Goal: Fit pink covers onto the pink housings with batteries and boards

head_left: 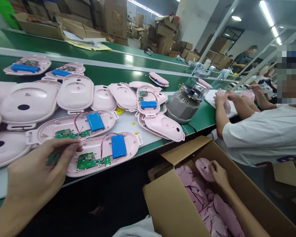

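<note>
My left hand (pixel 37 171) hovers at the table's near edge, fingers pinched on a small green circuit board (pixel 53 158). Just right of it lies a pink shell half (pixel 105 153) with a blue battery (pixel 118 145), red wires and a green board inside. A second shell like it (pixel 71 126) lies behind. My right hand (pixel 218 172) reaches down into an open cardboard box (pixel 172 204) and grips a pink shell part (pixel 204 168) on top of several more pink parts.
Many pink covers (pixel 75 92) crowd the white mat on the green conveyor table (pixel 108 74). A grey round machine (pixel 185 103) stands at the right. A co-worker in a white shirt (pixel 263 135) works next to me; cardboard boxes pile up behind.
</note>
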Motion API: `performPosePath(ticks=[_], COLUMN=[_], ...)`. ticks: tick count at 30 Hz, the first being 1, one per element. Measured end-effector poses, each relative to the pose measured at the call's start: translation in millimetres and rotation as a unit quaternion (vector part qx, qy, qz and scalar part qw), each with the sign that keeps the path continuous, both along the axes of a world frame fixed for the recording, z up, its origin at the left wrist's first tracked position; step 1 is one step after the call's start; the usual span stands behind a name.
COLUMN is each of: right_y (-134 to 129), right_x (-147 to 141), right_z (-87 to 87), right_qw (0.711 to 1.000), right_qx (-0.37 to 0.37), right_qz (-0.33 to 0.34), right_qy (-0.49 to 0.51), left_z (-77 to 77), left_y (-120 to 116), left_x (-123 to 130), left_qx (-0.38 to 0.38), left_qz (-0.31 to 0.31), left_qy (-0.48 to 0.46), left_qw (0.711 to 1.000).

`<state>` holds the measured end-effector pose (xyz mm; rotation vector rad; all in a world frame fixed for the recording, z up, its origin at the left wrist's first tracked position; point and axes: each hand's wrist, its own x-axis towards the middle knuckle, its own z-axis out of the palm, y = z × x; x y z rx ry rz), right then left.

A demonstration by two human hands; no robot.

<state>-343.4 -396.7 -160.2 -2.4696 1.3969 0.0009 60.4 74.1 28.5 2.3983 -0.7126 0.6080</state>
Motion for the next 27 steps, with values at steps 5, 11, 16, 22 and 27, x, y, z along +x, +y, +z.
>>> performPosePath(ticks=[5,11,16,22,27], right_y=[53,182,241,274,282], right_x=[69,220,313,348,350], right_z=[147.7,254.4,248.1,249.0,246.2], right_qw=[0.957,0.827,0.789,0.778,0.785], right_qx=[-0.117,-0.103,-0.104,-0.095,-0.123], right_qz=[0.110,0.481,0.558,0.583,0.550], right_qy=[-0.240,-0.271,-0.235,-0.213,-0.258], left_z=[9.6,3.3,8.9,5.8,8.2], left_y=[-7,2,7,10,11], left_x=[-1,-2,-16,-18,-17], left_qx=[-0.017,-0.083,-0.166,-0.015,0.083], left_qz=[-0.037,-0.124,-0.139,-0.227,-0.223], left_qy=[0.011,0.076,0.108,-0.161,-0.204], left_qw=[0.999,0.986,0.970,0.960,0.950])
